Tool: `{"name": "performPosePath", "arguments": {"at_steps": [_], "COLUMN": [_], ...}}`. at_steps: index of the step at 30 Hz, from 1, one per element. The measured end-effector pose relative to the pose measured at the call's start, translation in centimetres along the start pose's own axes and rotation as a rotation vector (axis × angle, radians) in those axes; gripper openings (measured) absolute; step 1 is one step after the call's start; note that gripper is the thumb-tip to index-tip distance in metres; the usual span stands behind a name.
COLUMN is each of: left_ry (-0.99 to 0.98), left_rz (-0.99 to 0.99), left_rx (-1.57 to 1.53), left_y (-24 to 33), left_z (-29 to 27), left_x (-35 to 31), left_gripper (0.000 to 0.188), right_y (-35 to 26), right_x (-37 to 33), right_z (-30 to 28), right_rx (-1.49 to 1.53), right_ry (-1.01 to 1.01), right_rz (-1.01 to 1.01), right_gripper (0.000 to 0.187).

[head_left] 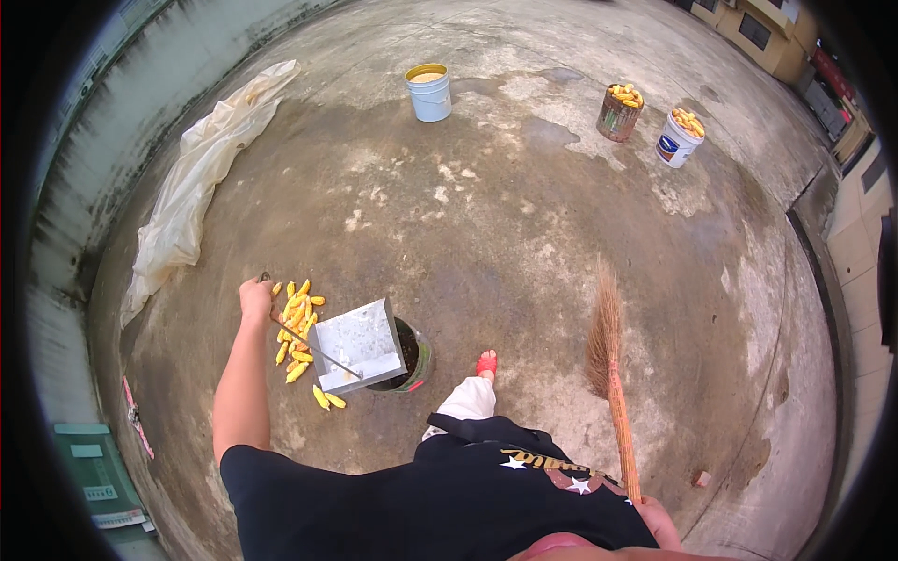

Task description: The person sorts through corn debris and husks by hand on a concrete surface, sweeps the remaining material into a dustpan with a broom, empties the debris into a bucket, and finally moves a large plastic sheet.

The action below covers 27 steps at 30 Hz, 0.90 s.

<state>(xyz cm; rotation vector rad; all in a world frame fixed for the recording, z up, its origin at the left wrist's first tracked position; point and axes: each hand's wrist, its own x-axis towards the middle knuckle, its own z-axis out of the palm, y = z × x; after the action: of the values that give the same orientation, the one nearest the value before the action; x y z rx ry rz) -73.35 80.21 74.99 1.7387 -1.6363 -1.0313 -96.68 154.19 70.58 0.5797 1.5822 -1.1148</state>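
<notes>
My left hand is closed round the end of a long metal rod, the handle of a metal dustpan. The pan is tipped over the mouth of a dark-filled bucket and hides part of its rim. A few small bits lie on the pan. Yellow corn cobs are heaped on the concrete between my left hand and the pan; a couple more lie nearer me. At the lower right, my right hand grips the stick of a straw broom, its bristles pointing away from me.
Farther off stand a light blue bucket of pale grain, a rusty bucket and a white bucket, both heaped with corn cobs. A crumpled plastic sheet lies along the left wall. A green bin is at the lower left.
</notes>
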Motion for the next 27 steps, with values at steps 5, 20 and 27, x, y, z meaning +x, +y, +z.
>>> {"name": "performPosePath", "arguments": {"at_steps": [5,20,27], "left_ry": [-0.268,-0.265,-0.242], "left_rz": [-0.007,0.383,0.129], "left_rx": [-0.199,0.441,0.544], "left_y": [8.9,11.7,12.9], "left_z": [5.2,45.7,63.9], "left_x": [1.8,14.2,17.8], "left_gripper": [0.007,0.028,0.028], "right_y": [-17.6,-66.5,-97.3], "right_x": [6.8,32.2,53.5], "right_z": [6.5,12.6,18.7], "right_rx": [-0.136,-0.854,-1.436], "right_ry": [0.021,0.158,0.468], "right_rz": [0.005,-0.556,-0.809], "right_gripper": [0.018,0.023,0.032]}}
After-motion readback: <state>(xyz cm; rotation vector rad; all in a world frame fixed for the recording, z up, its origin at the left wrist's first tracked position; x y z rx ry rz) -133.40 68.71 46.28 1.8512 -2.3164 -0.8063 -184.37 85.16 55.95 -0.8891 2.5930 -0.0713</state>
